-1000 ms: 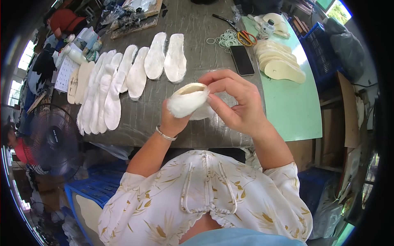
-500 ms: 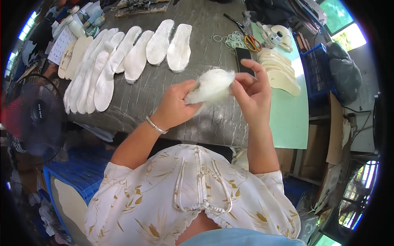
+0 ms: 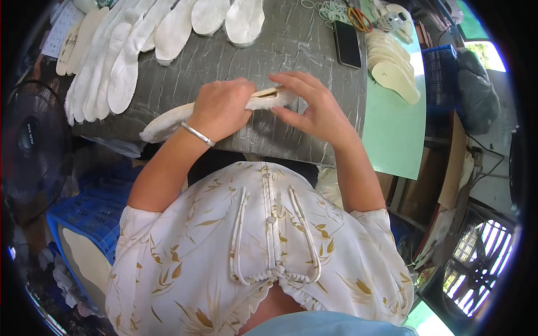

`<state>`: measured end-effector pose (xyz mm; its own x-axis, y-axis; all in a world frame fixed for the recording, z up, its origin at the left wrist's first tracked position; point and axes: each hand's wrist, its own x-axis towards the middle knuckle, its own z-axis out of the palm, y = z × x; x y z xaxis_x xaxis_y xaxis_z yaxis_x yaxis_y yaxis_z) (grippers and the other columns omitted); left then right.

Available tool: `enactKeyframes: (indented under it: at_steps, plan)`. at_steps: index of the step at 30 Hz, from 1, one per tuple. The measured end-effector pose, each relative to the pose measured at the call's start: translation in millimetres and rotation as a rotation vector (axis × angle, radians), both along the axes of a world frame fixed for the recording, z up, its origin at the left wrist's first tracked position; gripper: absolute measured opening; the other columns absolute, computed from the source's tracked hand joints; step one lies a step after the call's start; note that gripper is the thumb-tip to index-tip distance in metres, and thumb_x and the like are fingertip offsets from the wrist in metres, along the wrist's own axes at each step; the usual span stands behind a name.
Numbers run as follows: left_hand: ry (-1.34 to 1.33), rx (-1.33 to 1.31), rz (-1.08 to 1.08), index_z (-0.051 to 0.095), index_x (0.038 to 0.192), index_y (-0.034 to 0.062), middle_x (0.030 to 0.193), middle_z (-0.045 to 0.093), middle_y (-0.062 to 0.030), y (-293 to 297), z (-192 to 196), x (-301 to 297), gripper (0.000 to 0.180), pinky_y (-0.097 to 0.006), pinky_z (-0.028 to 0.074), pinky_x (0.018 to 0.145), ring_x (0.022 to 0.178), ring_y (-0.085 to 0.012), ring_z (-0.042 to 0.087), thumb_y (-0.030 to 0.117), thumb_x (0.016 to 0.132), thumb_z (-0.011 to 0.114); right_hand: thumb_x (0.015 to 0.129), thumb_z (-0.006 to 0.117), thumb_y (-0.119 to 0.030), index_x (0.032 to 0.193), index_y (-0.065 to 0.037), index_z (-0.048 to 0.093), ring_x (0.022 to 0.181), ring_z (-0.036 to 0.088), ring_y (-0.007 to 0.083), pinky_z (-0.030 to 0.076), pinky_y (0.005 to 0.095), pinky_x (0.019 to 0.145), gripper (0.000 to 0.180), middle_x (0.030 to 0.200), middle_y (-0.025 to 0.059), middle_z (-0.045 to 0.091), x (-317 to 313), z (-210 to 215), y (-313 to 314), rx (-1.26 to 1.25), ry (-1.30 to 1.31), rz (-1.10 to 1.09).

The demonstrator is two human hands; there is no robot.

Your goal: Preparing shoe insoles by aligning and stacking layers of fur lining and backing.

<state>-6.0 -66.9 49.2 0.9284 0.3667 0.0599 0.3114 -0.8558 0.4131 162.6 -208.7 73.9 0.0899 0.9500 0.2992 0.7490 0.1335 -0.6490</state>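
Note:
My left hand (image 3: 223, 109) is closed round the middle of a fleecy white insole (image 3: 171, 122), held on edge above the near side of the table. One end sticks out to the left past my wrist. At the other end, the thumb and fingers of my right hand (image 3: 314, 103) curve round the insole, meeting its upper and lower edges. A thin cream layer runs along the top edge, with a narrow dark gap between it and the fleece. Several finished-looking white insoles (image 3: 124, 75) lie in an overlapping row at the far left.
A dark table (image 3: 235, 64) spreads before me. On its right, a pale green sheet (image 3: 392, 134) bears a fan of cream insole pieces (image 3: 395, 78). A black phone (image 3: 347, 45), orange-handled scissors (image 3: 358, 19) and pale elastic bands (image 3: 332, 12) lie nearby. A fan (image 3: 31, 134) stands at left.
The insole has been turned from end-on to lengthwise across my front. My left hand has rolled over, back upward, and my right hand has come in round the other end. The view has tilted down.

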Motion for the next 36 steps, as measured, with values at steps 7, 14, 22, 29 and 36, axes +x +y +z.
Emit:
enactKeyframes:
  at_steps: [7, 14, 22, 29, 36]
  plan:
    - [0.054, 0.049, -0.034, 0.066, 0.088, 0.0084, 0.086, 0.065, -0.0089, 1, -23, -2, 0.013, -0.045, 0.052, 0.068, 0.078, -0.033, 0.066, 0.014, 0.076, 0.068, 0.075, 0.069, -0.003, 0.103, -0.012, 0.068, 0.101, 0.061, 0.0264, 0.048, 0.0401, 0.086, 0.029, 0.118, 0.0054, 0.063, 5, -24, 2, 0.018, -0.192, 0.105]
    - [0.081, 0.041, -0.072, 0.065, 0.085, 0.0076, 0.085, 0.064, -0.0098, 1, -29, 1, 0.011, -0.045, 0.052, 0.068, 0.077, -0.0331, 0.066, 0.014, 0.076, 0.067, 0.077, 0.072, -0.004, 0.088, -0.006, 0.063, 0.09, 0.065, 0.0252, 0.052, 0.0359, 0.077, 0.014, 0.104, 0.0051, 0.067, 16, -32, 4, 0.023, -0.258, 0.123]
    - [0.082, 0.067, -0.08, 0.062, 0.082, 0.0073, 0.084, 0.064, -0.0095, -1, -33, 5, 0.009, -0.045, 0.051, 0.069, 0.077, -0.0332, 0.065, 0.011, 0.076, 0.068, 0.079, 0.073, -0.009, 0.086, -0.005, 0.064, 0.073, 0.066, 0.0251, 0.054, 0.0348, 0.064, 0.012, 0.091, 0.0056, 0.068, 19, -55, 2, 0.046, -0.1, -0.03]
    - [0.048, -0.015, -0.098, 0.068, 0.085, 0.0075, 0.08, 0.064, -0.0084, -4, -29, 3, 0.024, -0.041, 0.048, 0.068, 0.073, -0.0314, 0.064, 0.029, 0.078, 0.075, 0.076, 0.072, -0.005, 0.081, -0.003, 0.064, 0.077, 0.066, 0.0282, 0.054, 0.036, 0.068, 0.01, 0.092, 0.0075, 0.068, 22, -59, -1, 0.022, 0.008, -0.092]
    - [-0.031, -0.044, -0.091, 0.07, 0.088, 0.0079, 0.075, 0.063, -0.0091, -10, -33, 3, 0.025, -0.042, 0.046, 0.064, 0.07, -0.0311, 0.062, 0.032, 0.09, 0.063, 0.076, 0.07, -0.008, 0.084, -0.005, 0.064, 0.077, 0.066, 0.028, 0.054, 0.0364, 0.067, 0.011, 0.094, 0.0061, 0.069, 23, -67, -7, -0.062, 0.025, -0.095]
